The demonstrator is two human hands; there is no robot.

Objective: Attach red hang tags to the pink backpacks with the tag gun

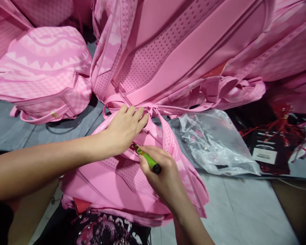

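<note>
Grey worktop (63,137) running across middle of frame, seam (30,136) showing at left. Pale floor (250,211) spreading at lower right, thin line (227,195) crossing it, brown patch (289,200) bordering it farther right.

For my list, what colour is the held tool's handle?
The handle is green with a black end, best seen in the head view.
</note>
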